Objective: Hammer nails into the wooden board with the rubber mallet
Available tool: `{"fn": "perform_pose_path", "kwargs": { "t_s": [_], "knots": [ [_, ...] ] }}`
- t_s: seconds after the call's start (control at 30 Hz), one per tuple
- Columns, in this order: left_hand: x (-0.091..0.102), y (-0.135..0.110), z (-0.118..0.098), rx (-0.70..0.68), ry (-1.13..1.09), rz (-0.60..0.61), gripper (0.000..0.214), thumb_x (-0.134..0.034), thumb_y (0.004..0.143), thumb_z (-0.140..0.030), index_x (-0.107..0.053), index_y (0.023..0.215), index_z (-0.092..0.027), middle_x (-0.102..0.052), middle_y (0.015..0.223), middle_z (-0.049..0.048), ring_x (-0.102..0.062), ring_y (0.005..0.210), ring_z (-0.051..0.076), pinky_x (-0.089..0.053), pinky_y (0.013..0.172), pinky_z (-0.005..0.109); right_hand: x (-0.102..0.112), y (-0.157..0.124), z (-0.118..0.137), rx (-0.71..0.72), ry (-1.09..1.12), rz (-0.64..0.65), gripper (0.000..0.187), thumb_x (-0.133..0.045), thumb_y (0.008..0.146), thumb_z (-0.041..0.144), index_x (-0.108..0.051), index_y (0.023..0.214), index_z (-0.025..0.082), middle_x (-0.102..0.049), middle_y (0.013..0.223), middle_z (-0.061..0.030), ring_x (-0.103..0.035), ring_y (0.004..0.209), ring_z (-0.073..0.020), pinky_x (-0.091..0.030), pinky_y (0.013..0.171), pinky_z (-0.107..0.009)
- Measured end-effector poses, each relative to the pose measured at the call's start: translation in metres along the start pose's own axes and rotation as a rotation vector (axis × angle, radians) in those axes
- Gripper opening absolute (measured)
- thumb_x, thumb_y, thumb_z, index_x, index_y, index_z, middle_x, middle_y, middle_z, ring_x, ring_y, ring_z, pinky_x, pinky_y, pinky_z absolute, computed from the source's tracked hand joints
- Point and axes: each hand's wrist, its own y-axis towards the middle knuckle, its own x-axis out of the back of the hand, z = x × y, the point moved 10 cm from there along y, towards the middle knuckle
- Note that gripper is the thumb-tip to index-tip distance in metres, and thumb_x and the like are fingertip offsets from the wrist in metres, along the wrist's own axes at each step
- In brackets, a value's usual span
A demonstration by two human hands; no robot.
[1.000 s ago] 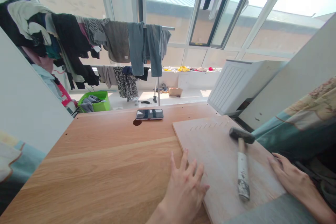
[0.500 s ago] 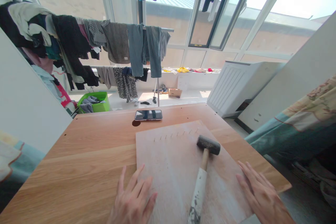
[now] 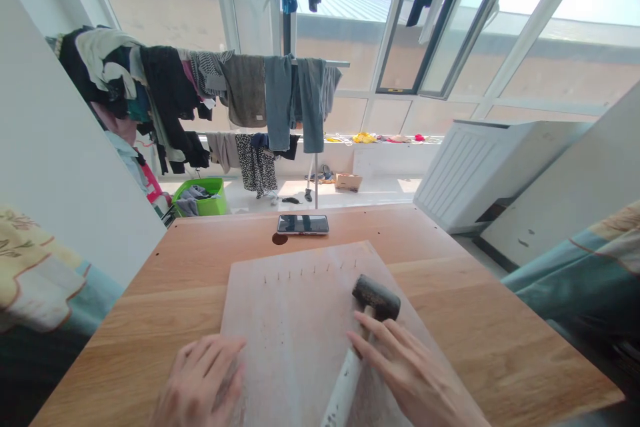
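A pale wooden board (image 3: pixel 295 320) lies flat on the wooden table (image 3: pixel 460 320), with a row of small nails (image 3: pixel 310 271) standing near its far edge. A black-headed mallet (image 3: pixel 375 297) with a white handle rests on the board. My right hand (image 3: pixel 410 373) reaches over the mallet's handle, fingers stretched out and just touching it. My left hand (image 3: pixel 200 387) lies on the board's near left corner, fingers loosely curled and flat.
A phone (image 3: pixel 303 224) lies at the table's far edge beside a round hole (image 3: pixel 279 239). Beyond stand a laundry rack with clothes (image 3: pixel 225 93), a green basket (image 3: pixel 203 195), a white slatted panel (image 3: pixel 470 167) and white boards leaning on both sides.
The board with the mallet has slid left and turned toward the table's middle. My right hand has moved from the board's right edge onto the mallet handle. The view shifted slightly.
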Motion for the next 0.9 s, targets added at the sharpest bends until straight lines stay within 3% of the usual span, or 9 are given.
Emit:
{"fn": "perform_pose_path", "kwargs": {
  "t_s": [0.1,0.27,0.43,0.57,0.63,0.73,0.9],
  "knots": [
    [-0.015,0.031,0.013,0.117,-0.106,0.104,0.023,-0.05,0.097,-0.032,-0.066,0.112,-0.024,-0.072,0.103,0.0048,-0.071,0.09,0.021,-0.057,0.082,0.033,-0.004,0.013,0.0,0.018,0.043,0.061,0.072,-0.036,0.071,-0.012,-0.064,0.127,0.024,-0.071,0.127,-0.01,-0.071,0.114,-0.026,-0.064,0.09,-0.039],
    [-0.048,0.077,0.04,0.3,-0.303,0.235,0.031,-0.053,0.094,-0.04,-0.064,0.116,-0.021,-0.068,0.091,0.0021,-0.064,0.064,0.015,-0.057,0.067,0.03,-0.01,-0.002,-0.023,-0.043,0.122,0.133,0.061,-0.038,0.083,-0.009,-0.061,0.128,0.024,-0.067,0.131,-0.0078,-0.065,0.122,-0.0232,-0.06,0.1,-0.035],
    [-0.069,0.106,0.051,0.3,-0.481,0.246,0.025,-0.058,0.087,-0.035,-0.068,0.105,-0.021,-0.074,0.09,0.003,-0.068,0.072,0.017,-0.057,0.065,0.027,0.007,-0.002,-0.037,-0.072,0.178,0.108,0.055,-0.039,0.083,-0.009,-0.068,0.117,0.024,-0.072,0.121,-0.0058,-0.069,0.109,-0.0214,-0.061,0.093,-0.033],
    [-0.071,0.112,0.058,0.305,-0.529,0.228,0.023,-0.062,0.084,-0.037,-0.07,0.101,-0.023,-0.077,0.08,-0.0002,-0.072,0.074,0.019,-0.059,0.075,0.03,0.024,0.031,-0.069,-0.205,0.237,0.051,0.043,-0.041,0.093,0.004,-0.069,0.12,0.024,-0.074,0.11,-0.0081,-0.067,0.103,-0.0247,-0.057,0.092,-0.041],
    [-0.066,0.112,0.063,0.349,-0.523,0.171,0.024,-0.064,0.083,-0.04,-0.07,0.099,-0.023,-0.078,0.081,0.0,-0.073,0.076,0.019,-0.06,0.081,0.032,0.021,0.055,-0.096,-0.326,0.247,0.055,0.036,-0.043,0.098,0.011,-0.069,0.121,0.019,-0.073,0.109,-0.0108,-0.066,0.106,-0.0257,-0.054,0.096,-0.043],
    [-0.065,0.113,0.061,0.368,-0.522,0.137,0.024,-0.067,0.082,-0.041,-0.069,0.097,-0.023,-0.079,0.083,0.0006,-0.074,0.078,0.02,-0.06,0.084,0.033,-0.001,0.093,-0.121,-0.375,0.261,0.139,0.027,-0.052,0.099,0.018,-0.07,0.119,0.015,-0.072,0.114,-0.0124,-0.068,0.104,-0.0244,-0.054,0.096,-0.042],
    [-0.084,0.116,0.048,0.327,-0.579,0.204,0.017,-0.064,0.082,-0.034,-0.069,0.091,-0.021,-0.08,0.085,0.0024,-0.076,0.082,0.021,-0.061,0.079,0.032,-0.042,0.125,-0.121,-0.324,0.309,0.353,0.025,-0.063,0.099,0.033,-0.066,0.119,0.019,-0.069,0.12,-0.0068,-0.07,0.098,-0.02,-0.059,0.086,-0.041]
  ]
}}
